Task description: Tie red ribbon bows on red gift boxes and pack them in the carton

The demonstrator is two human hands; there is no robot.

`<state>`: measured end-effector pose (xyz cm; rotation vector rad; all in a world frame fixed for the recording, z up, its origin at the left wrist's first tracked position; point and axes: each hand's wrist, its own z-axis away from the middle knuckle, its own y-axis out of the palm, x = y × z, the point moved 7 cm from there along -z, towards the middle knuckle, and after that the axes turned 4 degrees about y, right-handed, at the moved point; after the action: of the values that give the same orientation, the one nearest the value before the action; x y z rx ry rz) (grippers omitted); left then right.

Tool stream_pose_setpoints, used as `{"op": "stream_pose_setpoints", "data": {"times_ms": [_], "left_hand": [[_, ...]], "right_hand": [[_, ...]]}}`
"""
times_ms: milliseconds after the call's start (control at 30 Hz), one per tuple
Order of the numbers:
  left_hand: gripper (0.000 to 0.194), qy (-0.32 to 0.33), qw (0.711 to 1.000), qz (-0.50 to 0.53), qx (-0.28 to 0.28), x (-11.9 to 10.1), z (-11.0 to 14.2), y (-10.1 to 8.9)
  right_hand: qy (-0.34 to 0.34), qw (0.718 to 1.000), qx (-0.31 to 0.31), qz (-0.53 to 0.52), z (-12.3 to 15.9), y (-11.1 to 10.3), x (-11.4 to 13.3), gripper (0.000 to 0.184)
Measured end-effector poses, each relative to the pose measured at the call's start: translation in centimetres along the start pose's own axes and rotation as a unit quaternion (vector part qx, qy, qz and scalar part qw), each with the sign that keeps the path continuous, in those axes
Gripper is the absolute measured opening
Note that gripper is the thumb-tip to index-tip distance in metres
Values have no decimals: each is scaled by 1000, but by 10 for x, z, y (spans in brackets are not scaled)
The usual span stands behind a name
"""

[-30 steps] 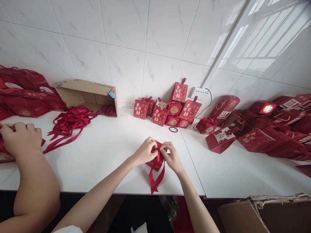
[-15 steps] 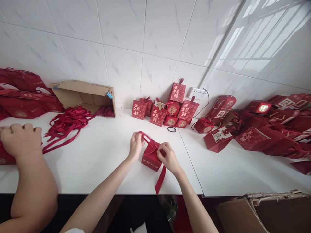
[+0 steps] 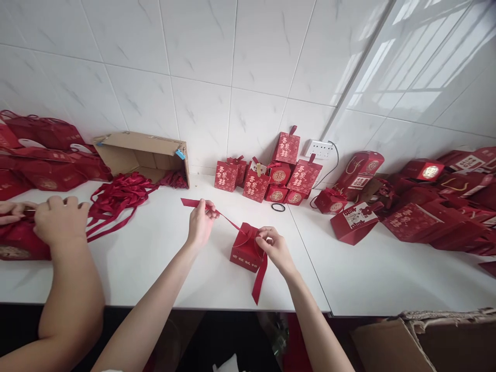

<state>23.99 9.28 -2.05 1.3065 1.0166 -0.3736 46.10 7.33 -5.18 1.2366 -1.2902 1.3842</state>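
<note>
My left hand [image 3: 200, 226] grasps the red ribbon [image 3: 228, 221] to the left of the small red box [image 3: 245, 249], well apart from it, and the ribbon runs from these fingers down to the box's top. My right hand [image 3: 274, 249] pinches the ribbon at the box's top right edge; its other end hangs at the box's right side. The box stands on the white table [image 3: 163, 268], between my two hands. The black ring [image 3: 278, 207] lies behind the box.

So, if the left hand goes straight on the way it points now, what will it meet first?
The left hand would probably meet the leftmost box of the middle stack; depth is unclear.
</note>
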Motion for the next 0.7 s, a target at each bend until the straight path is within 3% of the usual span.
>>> {"op": "stream_pose_setpoints", "data": {"times_ms": [167, 333, 433, 567, 700], "left_hand": [[29, -13, 999, -2, 34, 1, 1, 4], [29, -11, 996, -3, 83, -1, 6, 12], [27, -6, 994, -11, 106, -4, 8, 14], [23, -4, 991, -42, 128, -6, 9, 13], [17, 1, 990, -52, 133, -3, 10, 14]], "right_hand": [[75, 966, 17, -246, 2, -7, -7, 22], [72, 957, -23, -280, 6, -14, -12, 28], [58, 970, -67, -225, 11, -23, -13, 33], [49, 990, -125, -36, 22, -34, -5, 40], [41, 978, -132, 158, 27, -30, 6, 50]]}}
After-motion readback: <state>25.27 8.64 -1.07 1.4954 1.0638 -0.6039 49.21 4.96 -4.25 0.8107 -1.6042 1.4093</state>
